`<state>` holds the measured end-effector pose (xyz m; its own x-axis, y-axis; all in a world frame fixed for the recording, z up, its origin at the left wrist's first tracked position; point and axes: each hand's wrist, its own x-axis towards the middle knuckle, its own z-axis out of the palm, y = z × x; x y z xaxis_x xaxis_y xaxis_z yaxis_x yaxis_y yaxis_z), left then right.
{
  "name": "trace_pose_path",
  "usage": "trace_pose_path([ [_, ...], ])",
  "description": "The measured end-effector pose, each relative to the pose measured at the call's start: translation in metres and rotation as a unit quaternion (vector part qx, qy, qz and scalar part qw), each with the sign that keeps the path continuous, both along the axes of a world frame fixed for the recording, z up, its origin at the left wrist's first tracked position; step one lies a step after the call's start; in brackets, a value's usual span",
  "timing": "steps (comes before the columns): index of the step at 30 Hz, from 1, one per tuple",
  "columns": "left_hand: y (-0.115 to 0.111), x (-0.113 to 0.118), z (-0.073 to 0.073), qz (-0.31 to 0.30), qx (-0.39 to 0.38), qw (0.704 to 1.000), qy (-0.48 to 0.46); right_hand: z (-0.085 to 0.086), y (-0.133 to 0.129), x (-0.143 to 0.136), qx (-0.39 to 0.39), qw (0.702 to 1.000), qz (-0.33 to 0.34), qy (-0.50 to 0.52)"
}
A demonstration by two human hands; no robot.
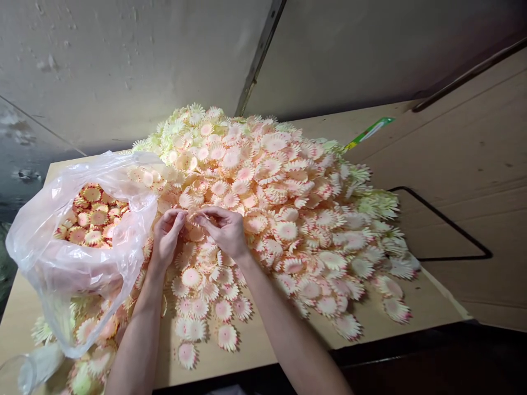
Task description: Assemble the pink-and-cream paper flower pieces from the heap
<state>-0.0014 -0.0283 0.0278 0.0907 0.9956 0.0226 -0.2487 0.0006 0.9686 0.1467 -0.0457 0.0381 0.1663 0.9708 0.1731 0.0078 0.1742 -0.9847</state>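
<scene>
A large heap of pale cream and pink artificial flower heads [286, 230] with toothed, red-tipped edges covers much of the table. At its left front, my left hand [168, 233] and my right hand [224, 227] meet with fingertips close together. Both hands are closed in a pinch, apparently on one pale artificial flower head [191, 218] between them; the fingers partly hide it. Left of my left hand stands an open translucent plastic bag [45, 230], holding many smaller yellowish flower heads with red edges [97, 218].
More flower heads [96, 362] lie below the bag, beside a clear plastic cup [28, 373]. A green and yellow strip [368, 134] sticks up behind the heap. On the right are a bent black rod [453, 225] and a cardboard sheet [473, 164]. The wooden table [230, 367] ends at a dark front edge.
</scene>
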Motion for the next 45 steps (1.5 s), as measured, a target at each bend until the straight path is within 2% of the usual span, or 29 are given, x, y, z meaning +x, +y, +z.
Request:
trace_pose_path([
  [6,0.0,-0.001,0.002,-0.018,-0.005,0.999,0.027,0.001,-0.003,0.004,-0.043,0.998,-0.015,-0.031],
  [12,-0.001,-0.001,0.002,-0.052,-0.024,0.998,0.024,0.004,-0.004,0.004,-0.045,0.997,-0.009,-0.058],
  [18,-0.002,-0.001,0.002,-0.071,-0.027,0.997,0.015,0.006,-0.004,0.002,-0.053,0.995,0.041,-0.071],
  [26,-0.002,-0.001,0.003,-0.064,-0.026,0.998,0.005,0.012,-0.004,0.0,-0.058,0.992,0.09,-0.065],
  [33,-0.001,-0.002,0.003,-0.063,-0.023,0.998,0.003,0.006,-0.004,0.002,-0.048,0.988,0.121,-0.085],
  [37,-0.002,-0.003,-0.001,-0.082,-0.028,0.996,-0.005,0.005,-0.003,0.004,-0.021,0.987,0.104,-0.117],
  [42,-0.001,0.0,0.002,-0.029,-0.027,0.999,-0.035,0.005,-0.002,0.008,0.026,0.987,-0.061,-0.149],
  [43,-0.001,0.001,0.003,-0.029,-0.028,0.998,-0.044,0.005,-0.001,0.009,0.026,0.986,-0.07,-0.148],
  [45,-0.001,0.001,0.004,-0.04,-0.034,0.997,-0.048,0.004,-0.001,0.011,0.028,0.988,-0.04,-0.146],
])
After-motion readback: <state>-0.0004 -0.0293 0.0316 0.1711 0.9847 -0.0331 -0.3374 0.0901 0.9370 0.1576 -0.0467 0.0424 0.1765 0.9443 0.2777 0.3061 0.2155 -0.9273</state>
